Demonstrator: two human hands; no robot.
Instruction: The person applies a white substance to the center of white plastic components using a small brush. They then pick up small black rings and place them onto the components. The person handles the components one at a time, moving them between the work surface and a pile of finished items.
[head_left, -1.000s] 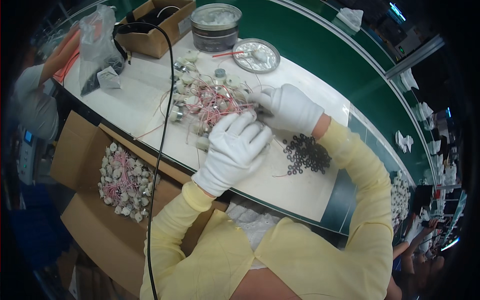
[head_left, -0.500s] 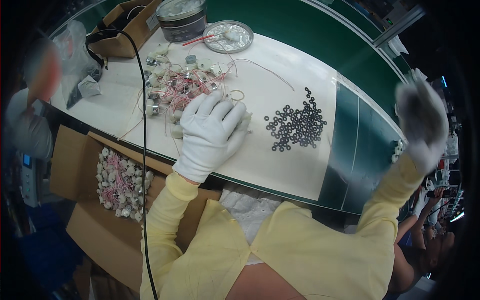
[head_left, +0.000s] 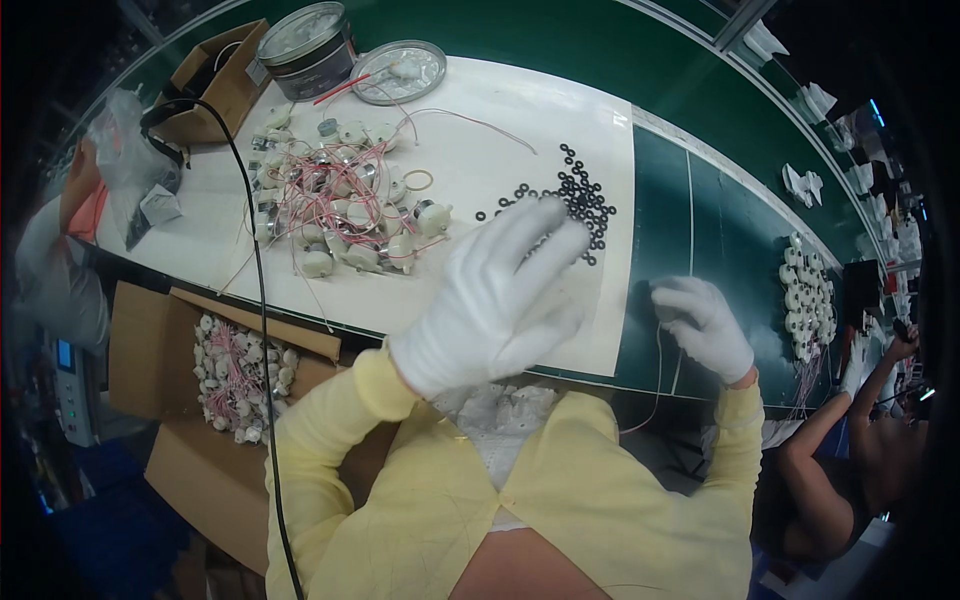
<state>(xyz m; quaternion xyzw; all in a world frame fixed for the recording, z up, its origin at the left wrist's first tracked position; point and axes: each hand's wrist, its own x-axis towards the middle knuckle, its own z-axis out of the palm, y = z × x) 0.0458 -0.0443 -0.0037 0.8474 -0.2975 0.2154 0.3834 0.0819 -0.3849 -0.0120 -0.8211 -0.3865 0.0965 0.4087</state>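
My left hand (head_left: 500, 295), in a white glove, is over the white table sheet with its fingers stretched toward a spread of small black rings (head_left: 583, 195). It partly covers the rings, and I see nothing in it. Over the green tabletop to the right, my gloved right hand (head_left: 708, 325) has curled fingers. A thin pale wire (head_left: 658, 385) hangs from its fingertips past the table edge; any part on its end is hidden. Left of my left hand lies a heap of small white-and-metal motors (head_left: 345, 200) with tangled pink wires.
A large tin (head_left: 308, 60) and its lid (head_left: 400, 72) stand at the back left, near a cardboard box (head_left: 212, 90). A carton (head_left: 150, 345) below holds more wired motors. Rows of motors (head_left: 808, 300) lie at the far right. A black cable (head_left: 260, 300) crosses the left side.
My left hand has left the motor heap and moved right toward the black rings. My right hand has come in from the far right, lower and nearer, with a wire now hanging from it.
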